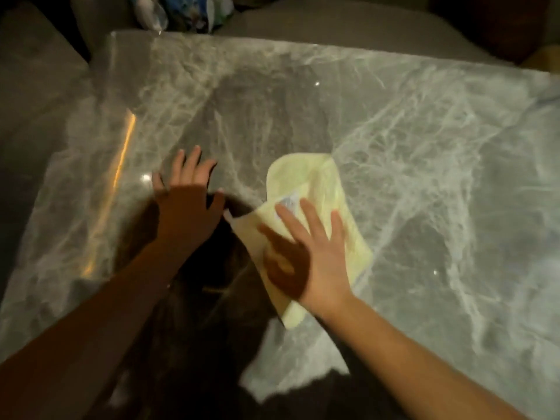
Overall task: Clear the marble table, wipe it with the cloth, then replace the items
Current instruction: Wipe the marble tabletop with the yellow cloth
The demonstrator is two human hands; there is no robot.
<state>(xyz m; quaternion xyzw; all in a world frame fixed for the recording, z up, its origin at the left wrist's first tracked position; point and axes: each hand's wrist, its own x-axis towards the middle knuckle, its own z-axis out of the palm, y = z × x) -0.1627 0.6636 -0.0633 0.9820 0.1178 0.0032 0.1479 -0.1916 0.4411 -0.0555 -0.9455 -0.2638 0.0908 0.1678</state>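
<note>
1. The cloth (315,207) is pale yellow, folded into a long strip, with a small white label showing by the fingertips. It lies flat near the middle of the marble table (439,153), which is grey with white veins and glossy.
2. Beyond the far left edge sits a blurred bundle of plastic bags (181,10); what they hold cannot be told.
3. The right hand (312,256) presses flat on the cloth, fingers spread, gripping nothing.
4. The left hand (188,204) rests splayed and empty on bare marble, left of the cloth.
</note>
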